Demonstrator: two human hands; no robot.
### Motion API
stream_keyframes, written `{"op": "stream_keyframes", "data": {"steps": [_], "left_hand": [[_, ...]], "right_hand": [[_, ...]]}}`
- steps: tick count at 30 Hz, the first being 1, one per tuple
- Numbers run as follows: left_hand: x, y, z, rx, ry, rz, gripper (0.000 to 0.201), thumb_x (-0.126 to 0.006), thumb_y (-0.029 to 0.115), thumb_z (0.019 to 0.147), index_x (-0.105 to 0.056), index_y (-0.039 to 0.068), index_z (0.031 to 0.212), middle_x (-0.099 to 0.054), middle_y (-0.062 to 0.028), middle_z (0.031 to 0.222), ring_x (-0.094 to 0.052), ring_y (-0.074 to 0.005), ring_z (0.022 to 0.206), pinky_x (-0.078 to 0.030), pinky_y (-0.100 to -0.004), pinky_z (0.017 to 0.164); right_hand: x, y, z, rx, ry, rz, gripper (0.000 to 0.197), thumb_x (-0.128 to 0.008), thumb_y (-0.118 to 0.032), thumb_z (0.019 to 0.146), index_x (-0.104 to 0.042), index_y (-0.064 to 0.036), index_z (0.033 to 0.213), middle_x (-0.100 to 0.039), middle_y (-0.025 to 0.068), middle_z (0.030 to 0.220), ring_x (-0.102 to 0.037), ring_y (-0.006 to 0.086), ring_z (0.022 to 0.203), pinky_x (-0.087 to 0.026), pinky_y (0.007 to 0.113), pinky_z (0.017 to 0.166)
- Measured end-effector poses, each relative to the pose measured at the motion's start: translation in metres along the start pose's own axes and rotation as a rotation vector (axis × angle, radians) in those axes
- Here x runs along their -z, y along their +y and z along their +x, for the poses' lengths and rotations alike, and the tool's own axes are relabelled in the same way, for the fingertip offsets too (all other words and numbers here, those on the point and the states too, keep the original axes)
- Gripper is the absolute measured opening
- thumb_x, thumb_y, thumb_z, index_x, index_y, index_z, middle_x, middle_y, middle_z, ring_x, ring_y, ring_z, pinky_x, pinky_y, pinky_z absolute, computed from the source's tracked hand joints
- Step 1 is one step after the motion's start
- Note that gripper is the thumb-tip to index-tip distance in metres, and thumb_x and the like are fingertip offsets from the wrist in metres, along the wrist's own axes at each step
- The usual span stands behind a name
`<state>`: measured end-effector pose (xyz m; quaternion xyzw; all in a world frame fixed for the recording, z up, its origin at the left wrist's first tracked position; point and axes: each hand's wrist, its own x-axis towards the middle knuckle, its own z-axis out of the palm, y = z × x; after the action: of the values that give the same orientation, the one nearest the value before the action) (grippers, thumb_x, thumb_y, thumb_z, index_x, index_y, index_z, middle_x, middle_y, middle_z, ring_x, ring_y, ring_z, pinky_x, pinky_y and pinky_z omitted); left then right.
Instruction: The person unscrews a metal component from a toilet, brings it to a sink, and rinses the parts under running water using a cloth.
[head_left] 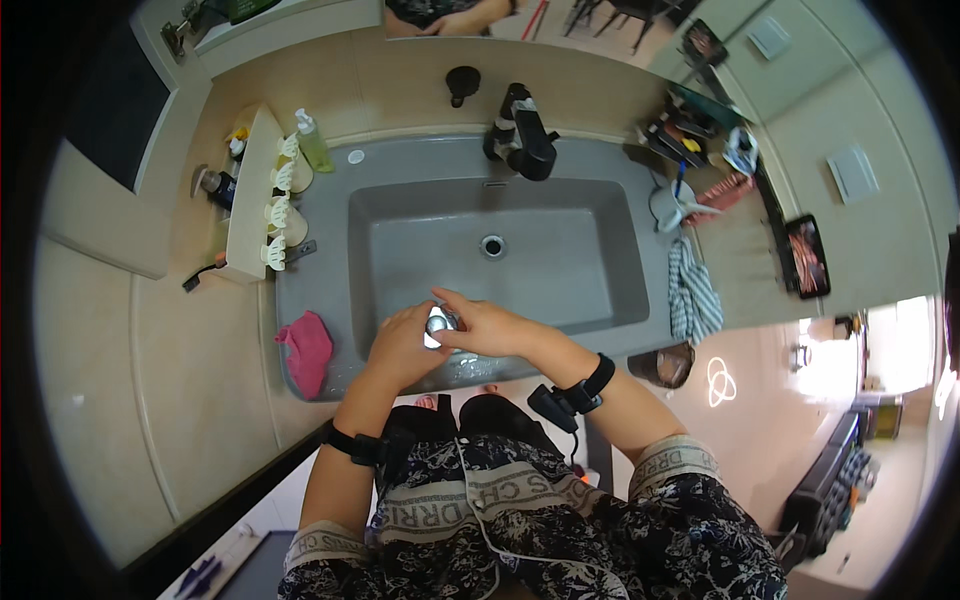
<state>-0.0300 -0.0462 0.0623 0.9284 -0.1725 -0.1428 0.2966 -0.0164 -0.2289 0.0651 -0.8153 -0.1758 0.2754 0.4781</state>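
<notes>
I see the left hand (402,348) and right hand (484,328), fingers (452,298) curled closed around a shiny silver object (437,328), mid-frame; upper left, a pump bottle (313,145) holds yellow-green liquid (318,158).

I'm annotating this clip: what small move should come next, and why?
Probably shift the shiny metal object farther in over the sink basin: the left hand and right hand hold it near the front rim, which looks wet.
</notes>
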Motion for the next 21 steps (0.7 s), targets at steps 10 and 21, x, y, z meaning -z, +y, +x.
{"op": "stream_keyframes", "data": {"steps": [10,21], "left_hand": [[-0.064,-0.051,0.004,0.462,0.394,0.041,0.049,-0.071,0.038,0.067,-0.059,0.003,0.099,-0.064,-0.0136,0.089,-0.060,-0.0311,0.086,-0.044,-0.0405,0.081],[-0.076,-0.070,-0.006,0.562,0.442,0.179,0.048,-0.069,0.040,0.071,-0.056,0.005,0.101,-0.064,-0.0125,0.088,-0.060,-0.0312,0.084,-0.043,-0.0411,0.078]], "right_hand": [[0.226,0.109,0.064,0.235,0.892,-0.850,0.049,-0.057,-0.012,0.079,-0.043,0.0015,0.124,-0.052,0.0260,0.115,-0.051,0.0404,0.107,-0.043,0.045,0.090],[0.237,0.111,0.088,0.082,0.456,-0.823,0.023,-0.052,-0.008,0.080,-0.063,-0.0034,0.100,-0.061,0.0208,0.098,-0.057,0.0385,0.094,-0.047,0.043,0.080]]}}
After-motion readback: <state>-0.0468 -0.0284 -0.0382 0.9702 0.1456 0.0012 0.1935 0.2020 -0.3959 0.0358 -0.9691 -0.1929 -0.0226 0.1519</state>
